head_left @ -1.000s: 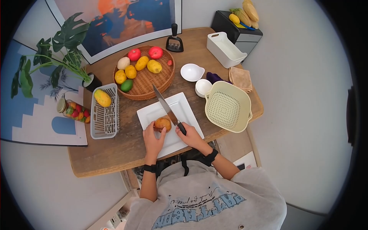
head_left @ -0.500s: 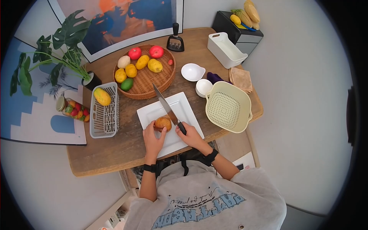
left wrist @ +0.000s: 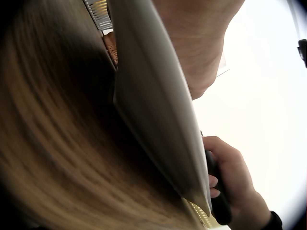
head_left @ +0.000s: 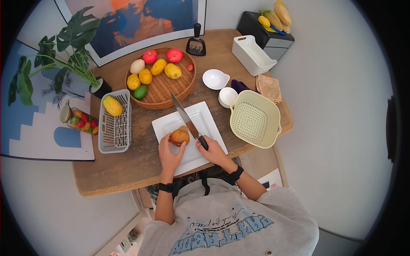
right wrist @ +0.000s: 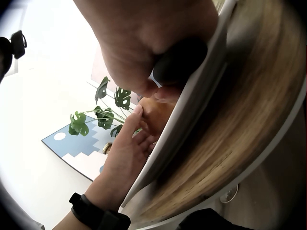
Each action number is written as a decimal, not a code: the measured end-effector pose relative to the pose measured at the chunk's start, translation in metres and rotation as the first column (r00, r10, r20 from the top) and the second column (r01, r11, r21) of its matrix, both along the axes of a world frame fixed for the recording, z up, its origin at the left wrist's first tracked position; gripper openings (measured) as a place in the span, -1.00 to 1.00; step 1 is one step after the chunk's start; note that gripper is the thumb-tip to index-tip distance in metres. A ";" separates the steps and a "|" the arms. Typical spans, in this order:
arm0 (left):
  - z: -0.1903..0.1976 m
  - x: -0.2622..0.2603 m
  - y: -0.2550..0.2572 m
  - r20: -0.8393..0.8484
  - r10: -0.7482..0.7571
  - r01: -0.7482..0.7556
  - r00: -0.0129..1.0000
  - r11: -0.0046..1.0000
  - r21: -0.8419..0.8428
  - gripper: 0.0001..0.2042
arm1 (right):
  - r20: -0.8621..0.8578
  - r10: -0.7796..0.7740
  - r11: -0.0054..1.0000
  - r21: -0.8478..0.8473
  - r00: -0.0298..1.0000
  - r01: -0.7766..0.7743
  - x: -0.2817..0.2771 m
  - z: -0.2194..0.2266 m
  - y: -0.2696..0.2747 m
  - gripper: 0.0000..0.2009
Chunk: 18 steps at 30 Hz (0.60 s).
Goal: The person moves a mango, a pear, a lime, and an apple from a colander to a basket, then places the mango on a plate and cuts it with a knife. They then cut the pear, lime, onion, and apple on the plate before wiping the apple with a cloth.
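A round orange-brown fruit (head_left: 180,137) sits on a square white plate (head_left: 200,112) at the table's front edge. My left hand (head_left: 170,155) holds it from the near left, thumb on one side and fingers on the other. In my right hand (head_left: 212,151) is a kitchen knife (head_left: 184,114), gripped by its black handle, its blade slanting up and left across the plate, just right of the fruit. The right wrist view shows the left fingers around the fruit (right wrist: 157,115). In the left wrist view, the plate (left wrist: 153,96) hides the fruit.
Behind the plate stands a round wicker tray (head_left: 181,91) of fruit. A grey basket (head_left: 114,143) with a yellow fruit and a glass jar (head_left: 79,119) are at left. To the right are a pale green colander (head_left: 255,119), white bowls (head_left: 215,79) and a white bin (head_left: 252,55).
The head view has shifted slightly. The fruit and my left hand have edged a little left on the plate; the knife keeps nearly the same place.
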<state>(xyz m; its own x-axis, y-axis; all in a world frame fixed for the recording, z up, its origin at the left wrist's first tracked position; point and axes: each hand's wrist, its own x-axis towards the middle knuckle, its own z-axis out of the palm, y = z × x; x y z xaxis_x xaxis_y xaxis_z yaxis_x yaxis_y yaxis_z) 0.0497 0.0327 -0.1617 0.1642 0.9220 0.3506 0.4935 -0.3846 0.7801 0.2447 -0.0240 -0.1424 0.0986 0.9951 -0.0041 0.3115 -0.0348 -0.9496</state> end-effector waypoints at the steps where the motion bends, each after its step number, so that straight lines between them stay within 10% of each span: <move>1: 0.000 0.000 0.000 0.023 -0.002 0.002 1.000 1.000 -0.023 -0.41 | 0.004 0.002 1.000 -0.001 1.000 -0.002 0.000 -0.001 0.001 -0.77; 18: 0.002 0.000 0.002 -0.071 -0.008 0.010 0.997 0.999 0.031 -0.35 | 0.059 -0.013 0.995 -0.093 0.998 0.019 -0.002 0.004 0.004 -0.81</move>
<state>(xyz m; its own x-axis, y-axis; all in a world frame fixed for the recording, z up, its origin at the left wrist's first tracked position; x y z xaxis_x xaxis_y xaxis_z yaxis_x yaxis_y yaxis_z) 0.0497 0.0345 -0.1601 0.1981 0.9091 0.3665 0.5431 -0.4131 0.7310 0.2424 -0.0199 -0.1382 0.1174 0.9889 -0.0907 0.3652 -0.1279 -0.9221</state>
